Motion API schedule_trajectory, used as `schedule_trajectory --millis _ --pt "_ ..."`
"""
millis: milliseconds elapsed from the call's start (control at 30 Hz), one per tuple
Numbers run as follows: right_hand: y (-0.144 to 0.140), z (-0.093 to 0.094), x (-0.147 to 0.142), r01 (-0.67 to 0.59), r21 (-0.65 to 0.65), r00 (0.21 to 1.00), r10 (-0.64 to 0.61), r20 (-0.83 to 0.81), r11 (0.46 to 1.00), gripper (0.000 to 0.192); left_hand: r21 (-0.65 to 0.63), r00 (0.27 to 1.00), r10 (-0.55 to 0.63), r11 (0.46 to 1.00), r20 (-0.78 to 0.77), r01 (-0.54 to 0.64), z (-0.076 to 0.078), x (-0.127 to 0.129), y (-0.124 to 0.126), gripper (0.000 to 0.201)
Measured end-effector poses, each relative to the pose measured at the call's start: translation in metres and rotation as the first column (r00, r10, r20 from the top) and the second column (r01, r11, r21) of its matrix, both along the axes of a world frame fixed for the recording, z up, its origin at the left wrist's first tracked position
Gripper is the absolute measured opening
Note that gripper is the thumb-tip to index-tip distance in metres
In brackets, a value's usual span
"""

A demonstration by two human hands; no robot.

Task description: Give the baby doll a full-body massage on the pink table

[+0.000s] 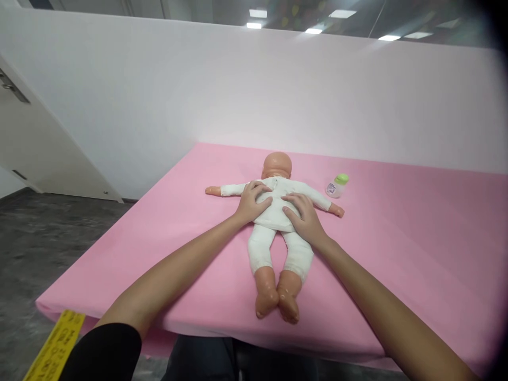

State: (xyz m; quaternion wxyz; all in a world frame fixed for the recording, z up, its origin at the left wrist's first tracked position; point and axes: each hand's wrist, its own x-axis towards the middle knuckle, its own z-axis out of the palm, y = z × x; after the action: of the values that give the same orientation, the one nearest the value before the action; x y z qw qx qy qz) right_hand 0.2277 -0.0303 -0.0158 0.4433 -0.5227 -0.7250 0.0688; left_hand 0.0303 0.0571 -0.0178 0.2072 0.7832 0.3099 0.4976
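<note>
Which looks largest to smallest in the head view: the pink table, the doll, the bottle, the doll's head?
1. Pink table
2. Doll
3. Doll's head
4. Bottle

Head and bottle lie about equally far off, so nearness hardly sways that pair. Left hand and right hand rest open on the doll.

Pink-covered table (416, 254) centre, right. White partition wall (278, 90) far. Grey floor (35, 248) left. Ceiling light panels (257, 13) above. White slanted panel (39, 148) far left.

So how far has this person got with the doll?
The doll already lies flat on the pink table, dressed in white. Right now the left hand and right hand both rest open on its torso. The small green-capped bottle beside it lies untouched.
</note>
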Motion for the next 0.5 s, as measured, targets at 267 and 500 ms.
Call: schedule_trajectory --millis 267,500 --pt "-0.0016 0.0040 -0.0022 0.003 -0.009 1.000 -0.003 -0.014 1.000 0.029 0.007 1.000 -0.004 1.000 -0.006 0.004 0.0035 0.0004 -0.0011 0.020" --pt "-0.0004 0.0024 -0.0017 -0.001 0.006 1.000 0.001 -0.010 1.000 0.029 0.005 1.000 -0.009 1.000 0.002 0.009 0.0023 0.0001 0.0006 0.020"
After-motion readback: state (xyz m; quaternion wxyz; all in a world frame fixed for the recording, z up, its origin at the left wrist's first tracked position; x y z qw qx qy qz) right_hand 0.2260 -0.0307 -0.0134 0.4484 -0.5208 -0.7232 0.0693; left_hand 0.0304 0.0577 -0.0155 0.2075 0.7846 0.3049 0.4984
